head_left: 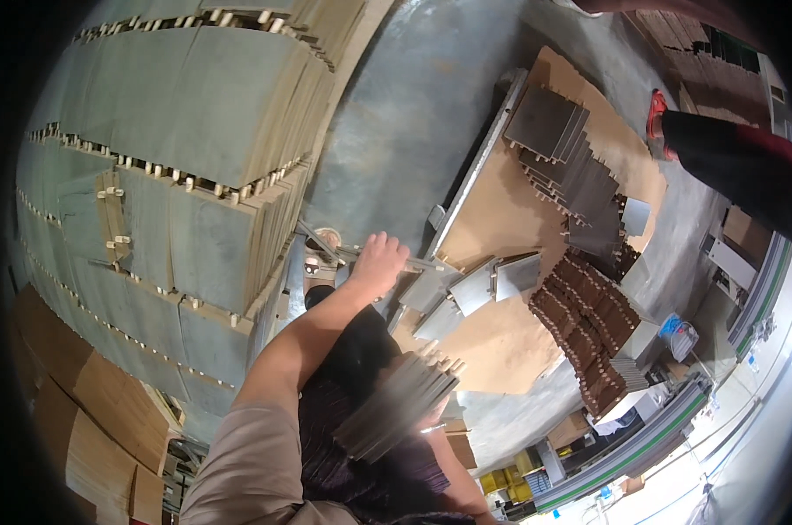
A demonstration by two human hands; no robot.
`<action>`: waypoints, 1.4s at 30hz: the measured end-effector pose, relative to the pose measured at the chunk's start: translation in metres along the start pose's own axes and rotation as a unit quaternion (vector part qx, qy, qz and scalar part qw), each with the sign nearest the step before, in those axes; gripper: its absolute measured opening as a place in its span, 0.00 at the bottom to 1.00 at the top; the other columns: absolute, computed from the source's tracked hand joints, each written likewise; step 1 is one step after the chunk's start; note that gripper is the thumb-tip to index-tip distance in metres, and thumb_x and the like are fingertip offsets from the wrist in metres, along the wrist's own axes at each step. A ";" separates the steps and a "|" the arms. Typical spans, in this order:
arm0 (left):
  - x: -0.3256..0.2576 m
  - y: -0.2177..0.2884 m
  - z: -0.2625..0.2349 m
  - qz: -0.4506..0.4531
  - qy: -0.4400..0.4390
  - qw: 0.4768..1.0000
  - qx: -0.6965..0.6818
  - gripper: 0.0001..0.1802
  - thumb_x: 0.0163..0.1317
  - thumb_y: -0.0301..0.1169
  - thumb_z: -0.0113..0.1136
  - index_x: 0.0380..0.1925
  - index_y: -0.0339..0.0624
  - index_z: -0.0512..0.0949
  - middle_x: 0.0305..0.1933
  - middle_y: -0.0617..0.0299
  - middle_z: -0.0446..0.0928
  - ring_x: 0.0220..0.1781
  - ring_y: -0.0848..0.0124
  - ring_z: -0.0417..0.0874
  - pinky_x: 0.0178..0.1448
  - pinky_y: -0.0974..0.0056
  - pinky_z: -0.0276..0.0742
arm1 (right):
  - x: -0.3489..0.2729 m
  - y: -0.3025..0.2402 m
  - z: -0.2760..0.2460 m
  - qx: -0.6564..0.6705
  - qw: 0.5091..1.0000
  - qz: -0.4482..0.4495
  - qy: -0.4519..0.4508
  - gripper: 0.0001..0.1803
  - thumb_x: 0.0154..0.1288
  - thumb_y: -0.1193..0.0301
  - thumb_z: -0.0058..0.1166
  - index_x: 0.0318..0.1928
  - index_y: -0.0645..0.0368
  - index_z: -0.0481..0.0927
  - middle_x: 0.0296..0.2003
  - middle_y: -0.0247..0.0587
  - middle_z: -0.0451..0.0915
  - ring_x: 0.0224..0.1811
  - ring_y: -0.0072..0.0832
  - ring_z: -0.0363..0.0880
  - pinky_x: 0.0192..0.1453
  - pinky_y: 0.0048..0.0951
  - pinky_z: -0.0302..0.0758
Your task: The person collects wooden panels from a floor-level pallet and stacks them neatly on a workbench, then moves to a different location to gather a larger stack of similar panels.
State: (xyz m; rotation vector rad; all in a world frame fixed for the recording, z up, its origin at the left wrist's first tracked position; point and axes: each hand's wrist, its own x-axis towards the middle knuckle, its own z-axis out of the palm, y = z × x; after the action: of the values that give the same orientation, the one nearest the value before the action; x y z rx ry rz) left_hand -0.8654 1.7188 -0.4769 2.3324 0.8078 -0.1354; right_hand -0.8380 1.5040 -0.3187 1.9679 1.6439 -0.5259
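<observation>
Nearest the camera, a stack of grey panels (396, 402) is sitting against the person's dark-clothed front, blurred, its toothed ends pointing up toward the flat cart; the right hand is not showing clearly beneath it, so its grip cannot be told, though a forearm is running under the stack toward the lower edge. The left arm, in a short beige sleeve, is stretching forward from the stack, and the left hand (379, 261) is resting on a thin metal bar (326, 247) at the near edge of the flat cart (492, 219); its fingers are curling down over the bar, but whether they are closing fully round it cannot be told. On the cart's brown board, just beyond the hand, several loose grey panels (483, 284) are lying fanned out. To the right of these, a row of dark brown slotted pieces (588, 332) is running along the cart's right side. Farther up the cart, a second fanned stack of grey sheets (562, 149) is lying overlapped. Left of the cart, across the concrete floor (405, 114), tall pallets of stacked grey boards (177, 157) are standing with small wooden spacers between layers. Beyond the cart's far right corner, another person's dark trouser leg and red shoe (657, 118) are showing.
</observation>
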 end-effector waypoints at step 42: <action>0.061 -0.136 0.077 -0.034 -0.119 0.947 0.298 0.11 0.55 0.31 0.50 0.35 0.42 0.79 0.44 0.57 0.72 0.51 0.60 0.69 0.59 0.50 0.62 | -0.007 0.042 0.096 -0.930 0.088 -0.337 -0.118 0.34 0.31 0.75 0.48 0.50 0.65 0.73 0.41 0.47 0.78 0.44 0.43 0.76 0.54 0.42 0.74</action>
State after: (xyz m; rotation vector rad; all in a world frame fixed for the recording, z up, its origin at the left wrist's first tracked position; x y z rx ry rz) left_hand -0.8873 1.7841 -0.6302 2.7656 0.8007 -0.7702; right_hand -0.7944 1.4348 -0.3846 -0.8990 0.9979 0.8321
